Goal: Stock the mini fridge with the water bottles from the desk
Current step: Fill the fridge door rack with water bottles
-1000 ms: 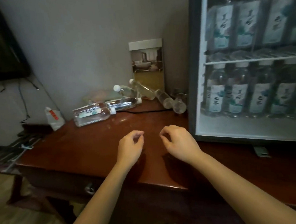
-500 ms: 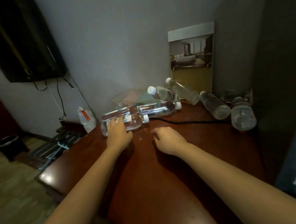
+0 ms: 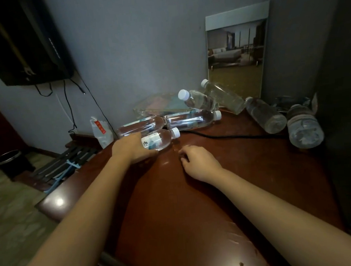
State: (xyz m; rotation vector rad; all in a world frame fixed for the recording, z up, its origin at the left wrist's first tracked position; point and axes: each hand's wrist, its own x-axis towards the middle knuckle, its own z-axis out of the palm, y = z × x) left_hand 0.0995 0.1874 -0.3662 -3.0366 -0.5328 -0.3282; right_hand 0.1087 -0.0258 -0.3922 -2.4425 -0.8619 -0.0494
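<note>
The left hand [image 3: 130,149] wraps around a clear bottle [image 3: 159,140] with a white cap and water inside. Beside it, the right hand [image 3: 197,164] rests loose, holding nothing.

Near and middle counter [image 3: 197,224] is left bare, so a wide approach from the front edge is given. The back edge is crowded: lying bottles [image 3: 192,119] are packed back-left, and tilted bottles [image 3: 223,97] are propped above them, near the leaning picture card [image 3: 237,51]. A bottle pair [image 3: 267,117] is laid back-right. The open strip between the two groups is crossed by a black cable [image 3: 233,136]. The right side is closed off by the dark fridge side [image 3: 344,100]. The left counter edge is open. The cluster's front is taken up by the left hand [image 3: 130,150], wrapped on the front bottle [image 3: 160,139]; the right hand [image 3: 199,164] is rested just beside it, with a narrow gap between.
</note>
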